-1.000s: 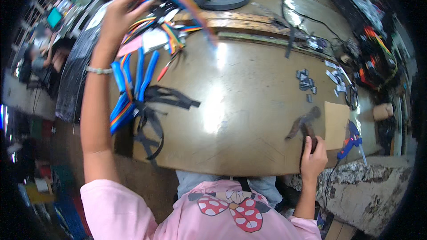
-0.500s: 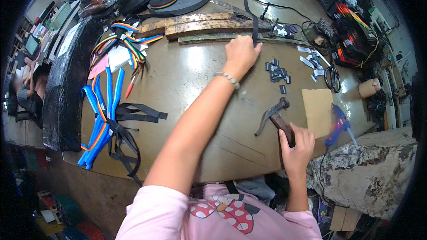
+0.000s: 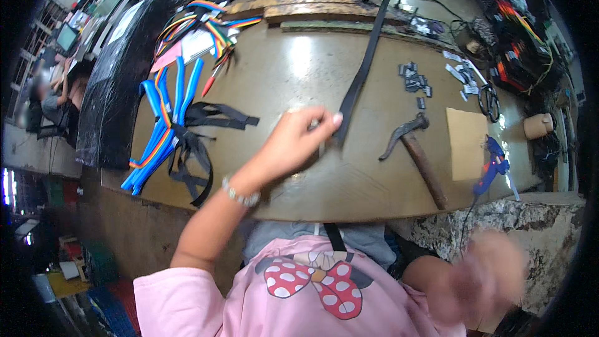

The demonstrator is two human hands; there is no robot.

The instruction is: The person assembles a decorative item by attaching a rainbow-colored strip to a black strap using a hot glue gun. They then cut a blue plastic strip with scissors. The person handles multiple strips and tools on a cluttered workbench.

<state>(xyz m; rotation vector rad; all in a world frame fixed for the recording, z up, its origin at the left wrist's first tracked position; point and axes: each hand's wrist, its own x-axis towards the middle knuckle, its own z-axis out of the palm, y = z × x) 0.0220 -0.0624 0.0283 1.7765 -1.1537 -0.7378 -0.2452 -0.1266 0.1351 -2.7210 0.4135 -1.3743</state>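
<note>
Fingers [image 3: 315, 115] of the left hand [image 3: 292, 143] are curled in nearly to a closed grip at the centre of the frame, and a flat black strap [image 3: 365, 65] is pinched near its lower end, with the thumb laid against it. The strap is stretched slantwise from there to the upper right of centre, where its far end is laid across the wooden boards [image 3: 324, 12]. The right hand [image 3: 490, 274] is seen in the lower right, past the table's near edge; it is badly blurred, so how far its fingers are spread, or whether anything is held, cannot be made out.

Right of centre, a hammer [image 3: 425, 171] is left lying on the table [image 3: 312, 196], untouched, with its handle slanted toward the lower right. Above it small dark tags [image 3: 415, 80] are heaped, and white labels [image 3: 460, 73] are scattered beside a pair of scissors [image 3: 490, 103]. Farther right, a sheet of brown paper [image 3: 467, 143] is placed just beside a blue glue gun [image 3: 493, 165]. At the left, blue straps [image 3: 146, 159] with rainbow bands are bunched together.
</note>
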